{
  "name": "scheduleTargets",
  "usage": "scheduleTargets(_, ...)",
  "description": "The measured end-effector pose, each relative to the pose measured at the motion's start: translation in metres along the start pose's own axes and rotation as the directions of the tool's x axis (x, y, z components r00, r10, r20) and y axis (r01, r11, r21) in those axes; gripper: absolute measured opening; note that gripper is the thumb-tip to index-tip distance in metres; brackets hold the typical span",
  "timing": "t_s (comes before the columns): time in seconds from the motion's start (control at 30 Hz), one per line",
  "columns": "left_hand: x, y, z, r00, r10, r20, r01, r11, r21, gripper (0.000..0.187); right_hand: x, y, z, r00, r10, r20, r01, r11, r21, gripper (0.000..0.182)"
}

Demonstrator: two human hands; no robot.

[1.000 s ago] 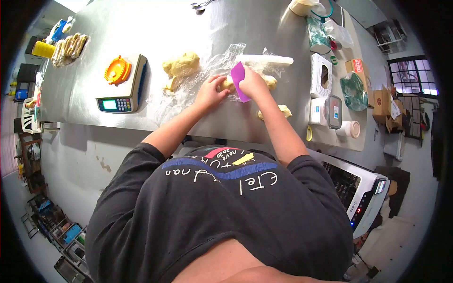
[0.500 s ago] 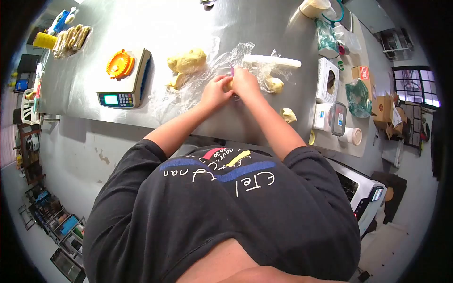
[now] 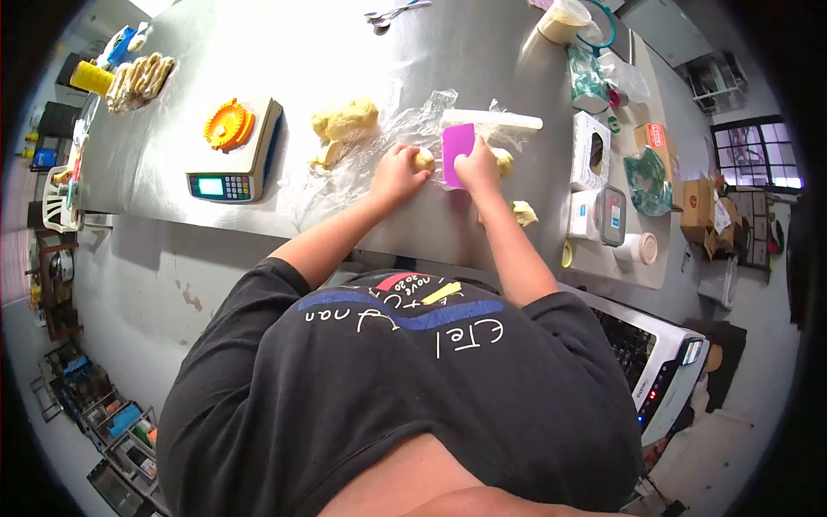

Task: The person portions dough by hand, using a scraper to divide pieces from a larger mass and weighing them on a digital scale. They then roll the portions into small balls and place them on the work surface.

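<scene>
My left hand [image 3: 396, 177] has its fingers closed around a small piece of dough [image 3: 423, 159] at the table's near side. A purple dough scraper [image 3: 457, 146] is gripped in my right hand [image 3: 479, 170], just to the right of that piece, its flat face showing. Beyond my right hand lies another dough piece [image 3: 504, 160], partly hidden by the hand. A smaller dough scrap [image 3: 523, 213] rests nearer the edge. The large dough lump [image 3: 346, 119] sits to the left on crumpled plastic wrap [image 3: 323, 191]. Behind the scraper is a white rolling pin [image 3: 500, 119].
A digital scale [image 3: 226, 187] carrying an orange mold [image 3: 229, 125] stands left on the steel table [image 3: 146, 185]. Bagged brown items [image 3: 142, 82] lie at the far left, spoons [image 3: 392, 14] at the back. Tissue box [image 3: 591, 146] and lidded tubs [image 3: 612, 215] line the right side.
My hands, together half a second ago, have moved apart. The right hand shifted right with the scraper, now turned flat to view. The dough piece in my left hand is now clearly visible.
</scene>
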State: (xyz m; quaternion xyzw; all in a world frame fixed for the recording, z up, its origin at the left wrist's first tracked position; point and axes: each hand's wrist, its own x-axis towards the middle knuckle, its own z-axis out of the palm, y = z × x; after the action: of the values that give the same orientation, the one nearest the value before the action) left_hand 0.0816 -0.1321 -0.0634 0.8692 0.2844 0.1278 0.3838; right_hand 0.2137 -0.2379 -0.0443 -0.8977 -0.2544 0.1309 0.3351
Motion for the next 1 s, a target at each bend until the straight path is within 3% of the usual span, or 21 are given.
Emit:
scheduleTargets(0.13,0.007,0.007,0.001,0.994,0.023,-0.104,-0.003,0.982,0.191,0.047,-0.009,-0.033,-0.044,0.995,-0.093,-0.036,0.095,0.993,0.064,0.036)
scheduleTargets(0.17,0.013,0.009,-0.006,0.992,0.014,-0.125,-0.039,0.98,-0.197,0.05,-0.008,-0.035,-0.048,0.99,-0.136,-0.026,0.138,0.982,0.131,0.038)
scheduleTargets(0.2,0.018,0.014,-0.016,0.99,-0.001,-0.143,-0.079,0.83,-0.552,0.056,-0.012,-0.044,-0.056,0.99,-0.14,-0.028,0.143,0.981,0.134,0.038)
scheduleTargets(0.23,0.022,0.033,-0.025,0.98,-0.167,0.107,0.173,0.457,-0.873,0.066,-0.021,-0.058,-0.066,0.978,-0.207,0.033,0.193,0.949,0.249,0.037)
scheduleTargets(0.27,0.023,0.048,-0.047,0.912,-0.088,0.4,0.407,0.106,-0.907,0.07,-0.026,-0.067,-0.072,0.956,-0.279,0.086,0.231,0.903,0.364,0.037)
scheduleTargets(0.33,0.018,0.074,-0.082,0.777,-0.015,0.629,0.622,-0.137,-0.771,0.073,-0.026,-0.071,-0.066,0.921,-0.362,0.144,0.308,0.902,0.302,0.042)
scheduleTargets(0.4,0.015,0.083,-0.09,0.782,-0.028,0.623,0.617,-0.111,-0.779,0.071,-0.03,-0.073,-0.051,0.913,-0.408,0.015,0.401,0.902,0.16,0.05)
scheduleTargets(0.47,0.013,0.082,-0.088,0.781,-0.041,0.623,0.618,-0.09,-0.781,0.069,-0.035,-0.079,-0.055,0.932,-0.35,0.091,0.335,0.931,0.144,0.056)
scheduleTargets(0.53,0.011,0.076,-0.082,0.812,-0.192,0.552,0.565,0.02,-0.825,0.059,-0.037,-0.082,-0.056,0.923,-0.356,0.145,0.339,0.932,0.132,0.056)
scheduleTargets(0.57,0.011,0.071,-0.081,0.813,-0.193,0.55,0.563,0.02,-0.826,0.059,-0.036,-0.082,-0.056,0.922,-0.358,0.146,0.341,0.931,0.132,0.056)
scheduleTargets(0.63,0.006,0.066,-0.084,0.793,-0.256,0.552,0.577,0.025,-0.817,0.051,-0.031,-0.083,-0.058,0.873,-0.387,0.296,0.326,0.916,0.236,0.058)
scheduleTargets(0.73,-0.002,0.054,-0.09,0.781,-0.218,0.586,0.607,0.038,-0.794,0.048,-0.027,-0.085,-0.063,0.802,-0.424,0.42,0.302,0.895,0.328,0.062)
scheduleTargets(0.97,-0.015,0.032,-0.097,0.762,-0.46,0.457,0.596,0.221,-0.772,0.046,-0.04,-0.106,-0.043,0.793,-0.449,0.412,0.366,0.892,0.267,0.072)
scheduleTargets(1.0,-0.017,0.029,-0.098,0.772,-0.481,0.415,0.568,0.23,-0.791,0.049,-0.048,-0.119,-0.039,0.838,-0.354,0.416,0.288,0.933,0.214,0.074)
